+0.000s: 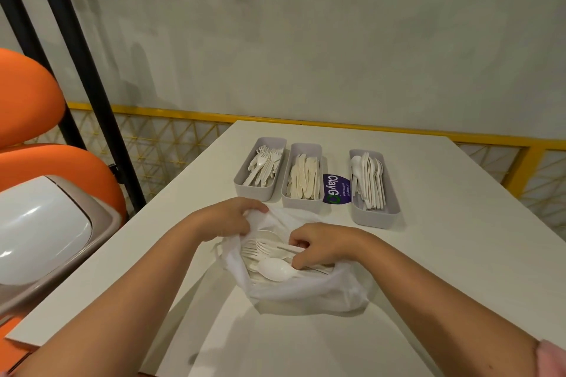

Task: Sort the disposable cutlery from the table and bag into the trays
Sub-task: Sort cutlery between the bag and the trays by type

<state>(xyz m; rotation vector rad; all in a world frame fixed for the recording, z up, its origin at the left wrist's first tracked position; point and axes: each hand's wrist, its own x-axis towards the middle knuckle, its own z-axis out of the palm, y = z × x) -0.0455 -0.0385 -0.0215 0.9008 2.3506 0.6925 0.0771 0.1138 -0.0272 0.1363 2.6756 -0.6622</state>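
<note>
Left hand (228, 217) is gripping the far rim of the plastic bag (306, 294) while the right hand (318, 246) is clutching white cutlery (275, 269) inside the bag; three trays (300, 208) are sitting beyond it.

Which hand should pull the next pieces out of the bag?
Right. The right hand is inside the plastic bag, fingers curled on cutlery handles. The left hand grips the bag's rim, holding it open, so it should probably stay put.
</note>
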